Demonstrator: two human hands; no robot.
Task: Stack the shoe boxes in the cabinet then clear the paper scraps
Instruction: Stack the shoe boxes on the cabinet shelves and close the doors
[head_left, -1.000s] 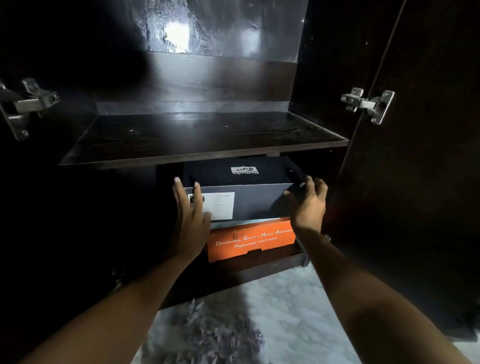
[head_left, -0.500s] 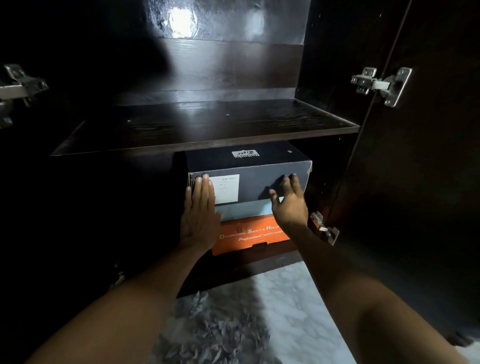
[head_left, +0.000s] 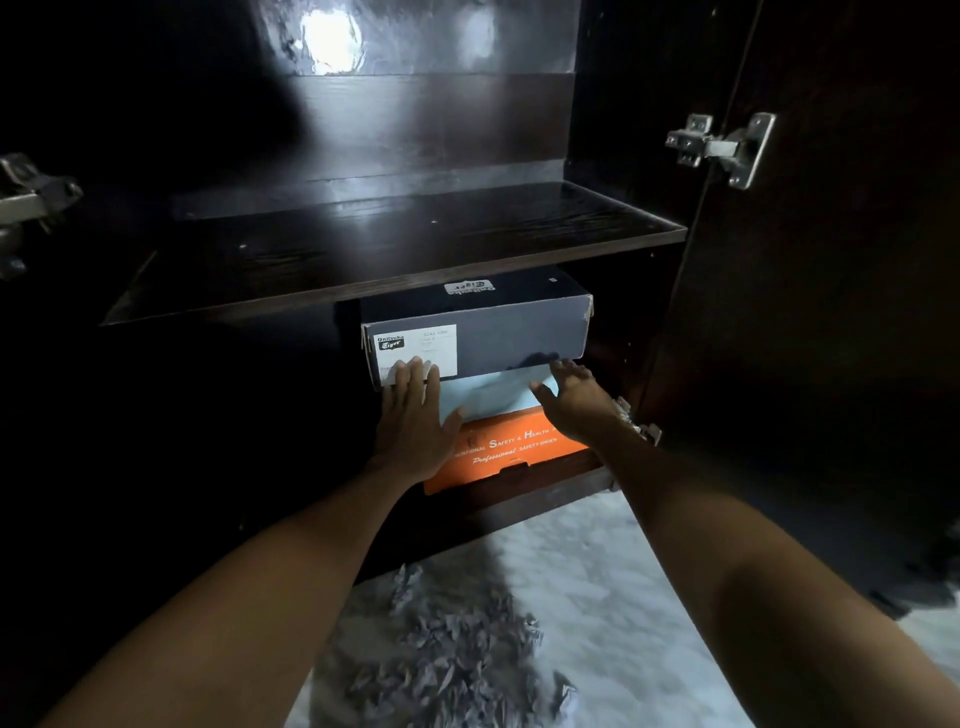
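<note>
A dark navy shoe box (head_left: 498, 332) with a white label and pale blue base sits on an orange shoe box (head_left: 514, 457) in the lower compartment of a dark wooden cabinet (head_left: 395, 244). My left hand (head_left: 415, 421) lies flat with straight fingers against the left front of the navy box, fingertips over the label. Over on the box's right lower front my right hand (head_left: 571, 397) touches it with fingers extended. Grey paper scraps (head_left: 457, 654) lie piled on the marble floor below.
The shelf above the boxes holds nothing. An open cabinet door (head_left: 831, 312) with a metal hinge (head_left: 722, 148) stands at the right; another hinge (head_left: 26, 197) shows at the left. The white marble floor (head_left: 597, 597) spreads in front of the cabinet.
The navy box has slid deeper under the shelf. Both hands went from its sides to its front face and now sit lower on it.
</note>
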